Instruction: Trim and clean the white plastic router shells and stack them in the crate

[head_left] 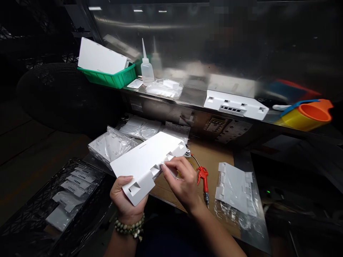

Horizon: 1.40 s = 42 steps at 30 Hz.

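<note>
A white plastic cover [150, 157] with square notches along one long edge is tilted in front of me over the workbench. My left hand [128, 198] grips its lower left end, thumb on top and fingers underneath. At the notched edge, my right hand [183, 178] has thumb and forefinger pinched together, touching or very near the cover. Whatever sits between those fingertips is too small or hidden to make out. Just right of that hand, a red air blow gun [203, 175] lies on the brown board [222, 153].
Bagged white covers lie at right [234, 189], and another bagged stack [111, 146] is at left. A black crate [100, 175] holds several more. On the metal shelf stand a green bin [115, 79], a squeeze bottle [147, 71], a ported white cover [235, 105] and a yellow-orange cup [302, 116].
</note>
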{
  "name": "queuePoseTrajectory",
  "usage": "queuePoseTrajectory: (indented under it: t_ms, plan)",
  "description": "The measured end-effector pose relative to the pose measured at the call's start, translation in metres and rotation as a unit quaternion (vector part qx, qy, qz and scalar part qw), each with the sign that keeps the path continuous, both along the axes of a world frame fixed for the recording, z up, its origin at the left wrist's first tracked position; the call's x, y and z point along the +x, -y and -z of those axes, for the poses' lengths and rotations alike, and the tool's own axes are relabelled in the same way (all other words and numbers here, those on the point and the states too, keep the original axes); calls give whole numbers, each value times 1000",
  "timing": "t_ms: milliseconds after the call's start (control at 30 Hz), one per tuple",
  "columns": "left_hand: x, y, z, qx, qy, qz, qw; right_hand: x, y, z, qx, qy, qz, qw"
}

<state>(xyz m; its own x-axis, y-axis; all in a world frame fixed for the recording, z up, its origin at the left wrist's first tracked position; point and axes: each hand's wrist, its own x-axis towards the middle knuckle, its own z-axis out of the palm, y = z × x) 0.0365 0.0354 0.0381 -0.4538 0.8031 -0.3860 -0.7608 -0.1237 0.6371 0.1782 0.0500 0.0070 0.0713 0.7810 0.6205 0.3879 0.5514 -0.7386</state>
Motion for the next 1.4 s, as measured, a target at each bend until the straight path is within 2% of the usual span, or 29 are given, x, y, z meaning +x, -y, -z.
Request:
queuePoseTrajectory:
  t_ms: [167,333,467,500,567,667,733,833,1000,1133,1267,1400]
  plan:
    - [2,1,2,3,-14,13,1000,1,6,2,11,8,-24,1000]
    - [4,1,5,7,-16,16,1000,3,4,-1,-4,6,4,1000]
    - [-1,-1,7,7,4,31,999,6,13,-8,-38,-41,-100,993]
    - [-3,-1,8,0,12,36,999,10,14,-9,-53,-59,-107,991]
    - [-8,-2,9,-20,27,39,999,23,14,-11,-70,-81,-64,992]
    - [-12,-2,10,-37,38,33,998,49,4,-10,-66,-80,56,993]
    - [-13,-2,10,-39,38,32,998,62,-6,-9,-60,-72,106,990]
    - [-12,-1,9,-43,28,37,998,68,-15,-10,-45,-37,109,992]
    - [-7,1,7,-26,13,52,998,53,-13,-11,-26,38,113,993]
    - [-4,2,6,-3,16,42,999,42,-6,-8,-31,28,59,997]
    - [-1,0,7,2,25,45,999,40,2,-9,-93,-64,-36,993]
    - [0,-6,11,11,50,54,997,35,9,-14,-111,-78,-56,989]
